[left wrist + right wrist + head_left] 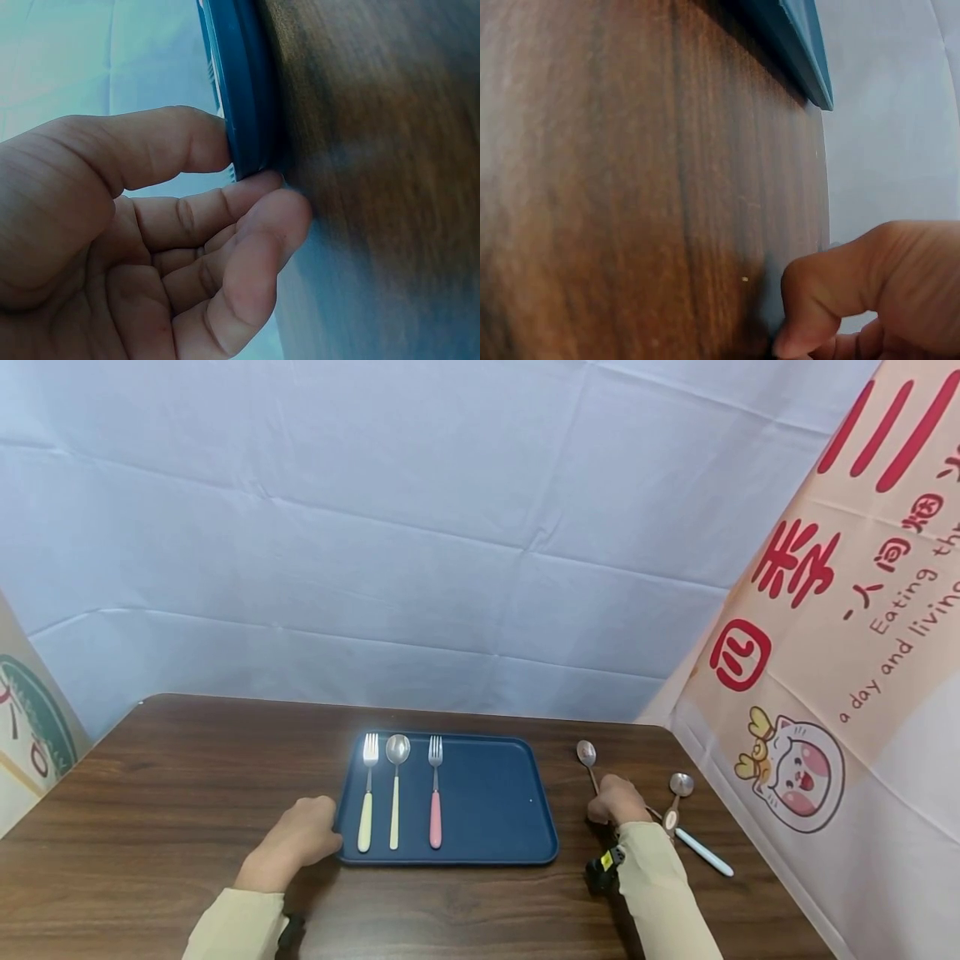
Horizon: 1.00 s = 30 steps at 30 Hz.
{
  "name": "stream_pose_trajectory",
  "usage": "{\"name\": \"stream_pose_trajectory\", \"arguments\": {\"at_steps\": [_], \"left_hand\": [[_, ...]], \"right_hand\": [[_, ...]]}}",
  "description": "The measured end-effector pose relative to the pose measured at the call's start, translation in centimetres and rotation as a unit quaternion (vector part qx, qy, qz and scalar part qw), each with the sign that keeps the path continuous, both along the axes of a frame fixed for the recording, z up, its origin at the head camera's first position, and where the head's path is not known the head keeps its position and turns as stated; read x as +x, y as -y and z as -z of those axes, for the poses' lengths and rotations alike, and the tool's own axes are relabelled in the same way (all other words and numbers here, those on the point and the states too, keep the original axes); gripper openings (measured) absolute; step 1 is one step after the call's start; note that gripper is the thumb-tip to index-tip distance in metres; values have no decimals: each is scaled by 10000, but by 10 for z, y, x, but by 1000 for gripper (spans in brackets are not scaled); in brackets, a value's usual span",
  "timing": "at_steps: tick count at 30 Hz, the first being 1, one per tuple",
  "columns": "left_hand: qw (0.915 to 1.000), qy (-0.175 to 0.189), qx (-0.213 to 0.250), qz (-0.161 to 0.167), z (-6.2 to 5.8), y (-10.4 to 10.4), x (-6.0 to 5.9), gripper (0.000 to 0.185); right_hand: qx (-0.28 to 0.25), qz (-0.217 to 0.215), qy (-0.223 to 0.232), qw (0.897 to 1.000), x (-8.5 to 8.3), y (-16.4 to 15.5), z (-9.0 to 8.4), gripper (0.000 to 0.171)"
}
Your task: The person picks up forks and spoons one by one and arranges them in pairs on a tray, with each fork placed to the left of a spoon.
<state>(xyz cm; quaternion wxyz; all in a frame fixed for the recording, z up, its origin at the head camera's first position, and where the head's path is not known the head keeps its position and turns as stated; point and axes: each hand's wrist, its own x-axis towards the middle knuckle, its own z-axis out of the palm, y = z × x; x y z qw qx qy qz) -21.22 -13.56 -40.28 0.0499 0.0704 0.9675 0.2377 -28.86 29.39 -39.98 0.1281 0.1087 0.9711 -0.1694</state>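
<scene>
A dark blue tray (487,802) lies on the table. On it, side by side, are a fork with a pale yellow handle (365,822), a spoon with a pale yellow handle (394,814) and a fork with a pink handle (436,818). My left hand (300,835) holds the tray's left edge, thumb against the rim (240,97) and fingertips at its underside. To the right of the tray, my right hand (618,802) pinches a metal spoon (587,753) by its handle, bowl pointing away. The grip point is hidden in the right wrist view.
Beyond my right hand, a spoon with a brown handle (681,785) lies across a utensil with a light blue handle (703,852), whose head is hidden. The wooden table (187,760) ends at a white cloth (375,568) behind and a printed cloth (795,735) at right.
</scene>
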Motion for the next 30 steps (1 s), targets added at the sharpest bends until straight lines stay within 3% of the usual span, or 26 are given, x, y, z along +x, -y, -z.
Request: {"name": "stream_pose_trajectory", "arguments": {"at_steps": [14,30], "left_hand": [[10000,41,7,-13,1,0,0,9],[10000,61,-14,-2,-1,0,0,8]], "right_hand": [[-235,-38,-55,9997,3,-5,0,6],[-13,-180,-30,9998,6,6,-26,9]]}}
